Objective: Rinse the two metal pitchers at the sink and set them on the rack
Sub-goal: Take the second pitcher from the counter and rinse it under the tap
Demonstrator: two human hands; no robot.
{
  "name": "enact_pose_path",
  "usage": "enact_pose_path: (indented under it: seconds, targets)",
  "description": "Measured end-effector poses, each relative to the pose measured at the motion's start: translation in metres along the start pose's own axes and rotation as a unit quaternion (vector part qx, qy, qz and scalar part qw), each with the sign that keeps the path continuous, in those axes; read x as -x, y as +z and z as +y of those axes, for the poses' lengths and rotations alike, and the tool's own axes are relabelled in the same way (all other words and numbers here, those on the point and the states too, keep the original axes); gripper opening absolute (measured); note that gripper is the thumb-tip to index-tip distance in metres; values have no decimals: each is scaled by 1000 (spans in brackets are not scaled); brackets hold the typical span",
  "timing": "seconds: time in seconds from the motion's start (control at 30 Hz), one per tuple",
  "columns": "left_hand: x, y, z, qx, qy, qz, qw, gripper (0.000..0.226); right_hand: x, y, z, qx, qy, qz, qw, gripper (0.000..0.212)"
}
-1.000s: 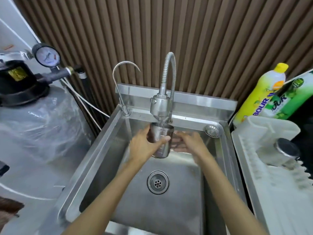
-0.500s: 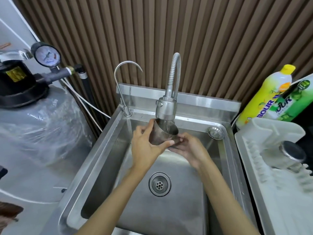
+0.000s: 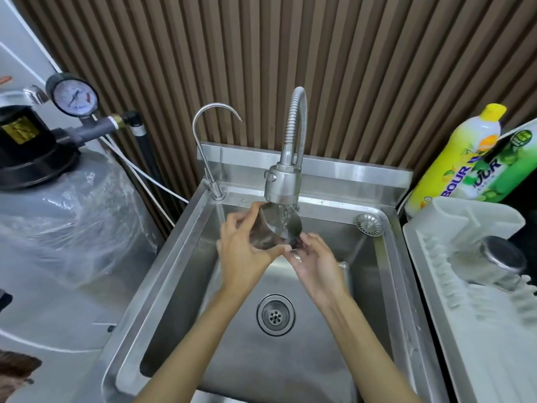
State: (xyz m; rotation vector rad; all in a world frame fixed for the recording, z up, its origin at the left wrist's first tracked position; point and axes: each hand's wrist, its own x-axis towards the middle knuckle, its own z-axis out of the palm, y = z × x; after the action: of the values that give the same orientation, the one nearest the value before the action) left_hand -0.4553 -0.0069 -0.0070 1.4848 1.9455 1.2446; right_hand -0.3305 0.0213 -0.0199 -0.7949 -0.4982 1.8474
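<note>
A small metal pitcher [image 3: 276,228] is tilted under the flexible faucet [image 3: 283,184], its mouth turned up and to the right, with water running into it. My left hand [image 3: 244,254] grips its body from the left. My right hand [image 3: 316,266] holds its lower right side, at the handle, fingers curled. Both are over the steel sink [image 3: 180,257]. A second metal pitcher [image 3: 499,263] lies upside down on the white dish rack [image 3: 476,330] at the right.
A thin gooseneck tap [image 3: 209,146] stands at the sink's back left corner. The drain [image 3: 275,314] sits mid-basin, and a strainer plug [image 3: 369,224] rests at the back right. Two detergent bottles [image 3: 453,164] lean behind the rack. A plastic-wrapped filter tank [image 3: 64,216] with a pressure gauge [image 3: 74,97] fills the left.
The pitcher went from upright to tilted, mouth toward the right, under the running water. My right hand came in from an open position beside it and took hold of its lower side.
</note>
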Motion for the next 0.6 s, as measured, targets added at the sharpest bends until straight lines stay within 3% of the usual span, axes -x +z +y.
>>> enact_pose_path:
  seconds: [0.1, 0.23, 0.27, 0.33, 0.4, 0.47, 0.53, 0.6]
  targets:
    - [6, 3, -7, 3, -83, -52, 995, 101, 7, -6, -17, 197, 11, 60, 979, 8]
    - [9, 20, -5, 152, -156, -95, 971, 51, 2, -2, -36, 408, -82, 125, 901, 15]
    - [7, 22, -4, 204, -175, -99, 958, 50, 2, 0, -33, 412, -110, 128, 895, 18]
    - [1, 22, -1, 275, -162, -89, 944, 61, 1, 2, -19, 313, -131, 99, 936, 18]
    - [-5, 17, 2, 247, -104, -65, 961, 72, -1, 2, -6, 139, -94, 48, 985, 24]
    - [-4, 6, 9, 166, -47, -51, 984, 78, -1, -3, 2, 32, -37, 22, 999, 27]
    - [0, 1, 9, 53, -34, -32, 997, 85, 1, -8, -1, 53, 1, 24, 998, 23]
    - [9, 3, 5, -18, -86, -34, 996, 95, 6, -11, -14, 149, 27, 37, 988, 14]
